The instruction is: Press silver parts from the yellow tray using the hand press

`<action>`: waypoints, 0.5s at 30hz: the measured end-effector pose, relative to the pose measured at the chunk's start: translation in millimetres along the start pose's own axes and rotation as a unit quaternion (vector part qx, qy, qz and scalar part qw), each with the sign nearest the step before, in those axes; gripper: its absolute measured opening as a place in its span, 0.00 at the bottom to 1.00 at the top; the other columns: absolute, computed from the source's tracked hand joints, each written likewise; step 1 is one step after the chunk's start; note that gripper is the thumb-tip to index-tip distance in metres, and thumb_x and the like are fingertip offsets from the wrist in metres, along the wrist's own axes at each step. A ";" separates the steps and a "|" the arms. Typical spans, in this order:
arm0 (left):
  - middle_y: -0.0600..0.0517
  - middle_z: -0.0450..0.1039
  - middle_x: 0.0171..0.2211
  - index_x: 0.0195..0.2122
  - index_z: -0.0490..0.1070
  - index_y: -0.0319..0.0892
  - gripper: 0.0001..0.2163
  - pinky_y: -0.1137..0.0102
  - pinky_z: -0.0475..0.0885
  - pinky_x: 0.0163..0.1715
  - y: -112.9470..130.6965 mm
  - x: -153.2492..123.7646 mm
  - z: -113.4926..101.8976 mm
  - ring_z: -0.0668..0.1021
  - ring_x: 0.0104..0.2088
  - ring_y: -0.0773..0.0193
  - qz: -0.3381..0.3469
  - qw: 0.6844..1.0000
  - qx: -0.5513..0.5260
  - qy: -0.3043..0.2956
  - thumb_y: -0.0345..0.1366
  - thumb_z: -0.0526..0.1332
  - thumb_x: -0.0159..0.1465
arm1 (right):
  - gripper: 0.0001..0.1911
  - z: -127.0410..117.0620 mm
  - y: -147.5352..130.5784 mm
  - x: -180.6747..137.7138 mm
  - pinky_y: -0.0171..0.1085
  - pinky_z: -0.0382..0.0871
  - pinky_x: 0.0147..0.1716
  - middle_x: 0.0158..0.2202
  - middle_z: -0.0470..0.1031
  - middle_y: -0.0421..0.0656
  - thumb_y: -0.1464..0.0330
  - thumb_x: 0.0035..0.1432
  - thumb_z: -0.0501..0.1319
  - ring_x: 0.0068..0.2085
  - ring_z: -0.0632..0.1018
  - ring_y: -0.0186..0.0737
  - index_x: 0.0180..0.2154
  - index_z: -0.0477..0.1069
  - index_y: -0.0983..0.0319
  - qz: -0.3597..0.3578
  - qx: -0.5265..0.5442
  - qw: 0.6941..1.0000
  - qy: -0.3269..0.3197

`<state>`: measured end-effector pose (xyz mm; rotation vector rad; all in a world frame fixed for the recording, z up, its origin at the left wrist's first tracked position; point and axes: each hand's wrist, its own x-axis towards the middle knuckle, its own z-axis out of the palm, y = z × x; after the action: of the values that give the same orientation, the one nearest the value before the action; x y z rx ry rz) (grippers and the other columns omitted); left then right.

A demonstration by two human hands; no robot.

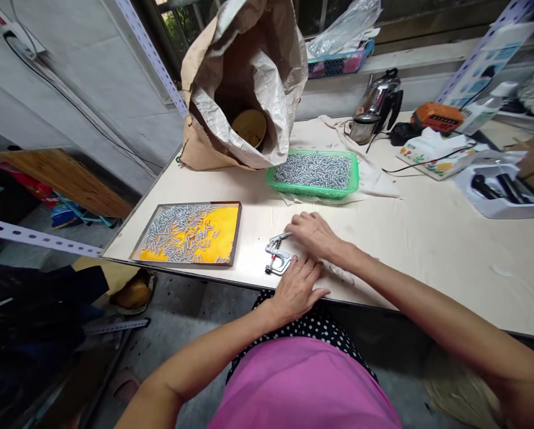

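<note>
On the table near its front edge lies a pair of silver pliers [281, 260] with a C-shaped jaw, a small spring and a red piece at the jaw. My left hand [297, 291] bends its fingers over the lower side of the pliers, with the thumb sticking out to the right. Curled over the upper handle is my right hand [317, 234]; it hides most of that handle. Left of the pliers, a shallow tray [236, 235] with a yellow bottom holds many small metal pins [172, 229]. Behind the hands, a green basket [314, 190] is full of similar pins.
A large open paper sack [199, 140] with a yellow tub [249, 128] inside stands at the back. Further right are a metal kettle [380, 95], a metal cup [362, 128], an orange device [443, 116], a tissue pack [431, 158] and a white bin [494, 202].
</note>
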<state>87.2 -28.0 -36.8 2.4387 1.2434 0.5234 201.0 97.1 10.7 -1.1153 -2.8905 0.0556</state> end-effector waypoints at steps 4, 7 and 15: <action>0.36 0.69 0.57 0.58 0.65 0.35 0.22 0.50 0.64 0.60 -3.4 -2.7 8.6 0.69 0.60 0.44 -0.022 0.999 -0.028 -0.011 0.43 0.58 0.66 | 0.07 -3.7 -42.9 10.4 0.40 0.57 0.36 0.42 0.72 0.47 0.67 0.64 0.59 0.45 0.69 0.46 0.38 0.77 0.59 -0.171 0.029 0.983 -0.053; 0.35 0.69 0.56 0.57 0.66 0.32 0.23 0.51 0.66 0.59 -6.4 -5.5 14.2 0.71 0.57 0.43 -0.030 0.999 -0.030 -0.021 0.42 0.58 0.66 | 0.08 3.8 -57.0 15.6 0.40 0.59 0.36 0.41 0.72 0.47 0.71 0.64 0.58 0.43 0.70 0.44 0.34 0.75 0.61 -0.220 0.021 0.973 -0.062; 0.39 0.74 0.50 0.53 0.71 0.35 0.19 0.54 0.70 0.54 -0.3 -7.2 10.1 0.75 0.53 0.46 -0.022 0.999 -0.028 -0.010 0.43 0.58 0.67 | 0.10 10.4 -58.5 20.7 0.39 0.65 0.39 0.37 0.74 0.45 0.75 0.65 0.52 0.38 0.73 0.40 0.40 0.71 0.61 -0.207 0.164 0.960 0.098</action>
<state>87.8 -35.1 -46.9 2.3588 1.2531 0.5132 145.9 67.5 3.8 -0.4277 -2.7330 0.3686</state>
